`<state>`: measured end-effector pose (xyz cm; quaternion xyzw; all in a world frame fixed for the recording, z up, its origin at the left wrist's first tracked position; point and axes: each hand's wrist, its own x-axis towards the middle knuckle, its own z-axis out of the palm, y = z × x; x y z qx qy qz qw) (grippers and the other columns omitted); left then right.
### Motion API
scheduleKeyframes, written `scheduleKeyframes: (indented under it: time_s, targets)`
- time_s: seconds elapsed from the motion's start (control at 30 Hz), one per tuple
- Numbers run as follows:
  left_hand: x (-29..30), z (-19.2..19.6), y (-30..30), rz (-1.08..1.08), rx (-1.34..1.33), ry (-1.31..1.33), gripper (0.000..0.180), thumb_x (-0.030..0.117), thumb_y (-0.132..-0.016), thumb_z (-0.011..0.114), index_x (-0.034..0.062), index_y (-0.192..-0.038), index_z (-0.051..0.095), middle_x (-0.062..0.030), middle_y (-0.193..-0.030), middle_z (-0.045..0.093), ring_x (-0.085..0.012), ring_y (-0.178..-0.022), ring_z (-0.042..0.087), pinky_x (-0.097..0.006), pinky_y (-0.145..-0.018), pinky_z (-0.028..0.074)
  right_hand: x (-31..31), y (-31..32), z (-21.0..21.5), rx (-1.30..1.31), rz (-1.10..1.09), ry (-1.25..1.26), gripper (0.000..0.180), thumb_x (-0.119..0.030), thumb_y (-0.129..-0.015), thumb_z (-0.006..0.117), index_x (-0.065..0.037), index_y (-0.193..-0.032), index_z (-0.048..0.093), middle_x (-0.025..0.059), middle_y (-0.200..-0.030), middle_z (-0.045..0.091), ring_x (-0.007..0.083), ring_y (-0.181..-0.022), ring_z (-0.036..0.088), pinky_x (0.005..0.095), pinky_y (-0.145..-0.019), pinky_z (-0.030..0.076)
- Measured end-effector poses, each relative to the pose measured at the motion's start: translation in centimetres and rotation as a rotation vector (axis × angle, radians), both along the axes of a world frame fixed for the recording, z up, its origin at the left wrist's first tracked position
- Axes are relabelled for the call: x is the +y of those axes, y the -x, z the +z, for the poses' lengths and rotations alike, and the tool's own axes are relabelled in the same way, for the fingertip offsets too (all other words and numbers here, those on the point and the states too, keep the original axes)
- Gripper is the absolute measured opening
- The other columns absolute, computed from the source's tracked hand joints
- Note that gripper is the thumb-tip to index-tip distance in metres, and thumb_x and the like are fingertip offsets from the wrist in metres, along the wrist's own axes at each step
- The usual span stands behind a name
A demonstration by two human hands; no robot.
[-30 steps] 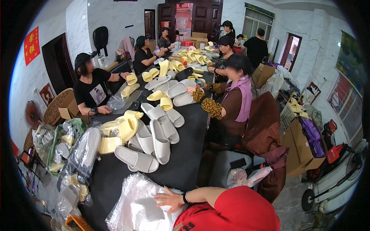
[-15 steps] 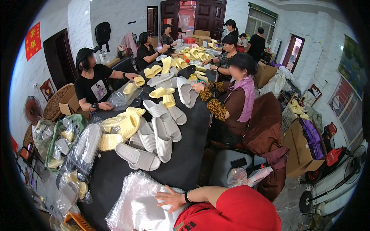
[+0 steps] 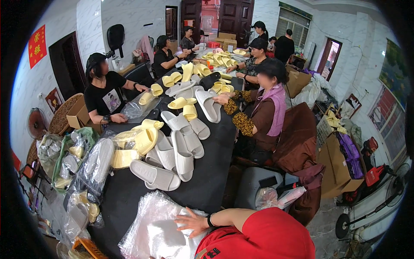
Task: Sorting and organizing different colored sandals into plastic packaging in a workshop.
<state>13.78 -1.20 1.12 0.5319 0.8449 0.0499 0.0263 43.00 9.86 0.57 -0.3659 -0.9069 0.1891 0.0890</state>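
Observation:
My right hand (image 3: 192, 222) lies palm down with fingers spread on a stack of clear plastic bags (image 3: 148, 233) at the near end of the black table. It wears a dark wristband, and its arm comes in from the lower right out of a red sleeve. My left hand is out of view. Beyond the bags lies a grey slide sandal (image 3: 155, 175), apart from my hand. More grey slides (image 3: 182, 155) and yellow slides (image 3: 144, 140) are heaped behind it.
Bagged slides (image 3: 99, 159) line the table's left edge. Co-workers sit along both sides; one at the right (image 3: 263, 108) handles grey slides, one at the left (image 3: 108, 95) a plastic bag. A grey chair (image 3: 254, 181) stands right of the table, near a floor fan (image 3: 343, 224).
My right hand stays on the bags in nearly the same pose. The co-worker at the right has shifted the grey slides slightly left, and a person at the back has turned.

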Motion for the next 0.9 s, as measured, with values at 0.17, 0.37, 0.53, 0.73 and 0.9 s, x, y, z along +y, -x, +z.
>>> scheduleKeyframes:
  time_s: [0.17,0.37,0.53,0.73,0.9]
  targets:
    - [-0.1,-0.1,0.1,-0.006,-0.01,-0.023,0.063,0.061,-0.084,0.025,0.0275,-0.136,0.025,-0.0128,-0.144,0.015,-0.0385,-0.129,0.015,-0.06,-0.094,0.02,0.0,-0.1,0.8,-0.046,0.012,0.03,0.07,-0.051,-0.072,0.056,-0.025,-0.133,0.033,0.0087,-0.144,0.011,0.0272,-0.134,0.001,0.0674,-0.095,-0.001]
    - [0.0,0.5,-0.1,0.01,-0.006,0.014,0.061,0.06,-0.084,0.028,0.0271,-0.136,0.027,-0.0144,-0.143,0.015,-0.0393,-0.129,0.015,-0.061,-0.093,0.021,0.0,0.2,1.8,-0.111,0.017,0.108,0.068,-0.05,-0.073,0.055,-0.025,-0.133,0.033,0.008,-0.144,0.011,0.0269,-0.134,0.001,0.0669,-0.095,-0.002]
    - [0.0,1.4,-0.4,0.003,-0.049,0.003,0.062,0.06,-0.084,0.028,0.027,-0.136,0.025,-0.015,-0.143,0.013,-0.0392,-0.129,0.014,-0.059,-0.095,0.02,0.0,0.1,2.1,-0.109,0.01,0.11,0.068,-0.051,-0.074,0.054,-0.025,-0.133,0.033,0.0078,-0.144,0.011,0.0266,-0.134,0.001,0.0665,-0.095,-0.003]
    - [0.2,2.2,-0.5,0.022,-0.052,0.079,0.063,0.061,-0.084,0.025,0.0273,-0.137,0.022,-0.0161,-0.144,0.01,-0.0391,-0.129,0.015,-0.058,-0.097,0.019,0.0,0.2,2.0,-0.125,0.006,0.096,0.067,-0.052,-0.075,0.052,-0.024,-0.133,0.032,0.0084,-0.144,0.012,0.0266,-0.134,0.002,0.0659,-0.096,-0.003]
    - [0.1,1.6,-0.3,0.028,-0.042,0.082,0.063,0.061,-0.084,0.025,0.0274,-0.137,0.021,-0.0161,-0.144,0.011,-0.0385,-0.129,0.015,-0.058,-0.097,0.018,0.0,0.2,1.9,-0.127,0.006,0.09,0.067,-0.053,-0.075,0.051,-0.024,-0.133,0.032,0.0085,-0.144,0.012,0.0267,-0.134,0.002,0.0657,-0.096,-0.003]
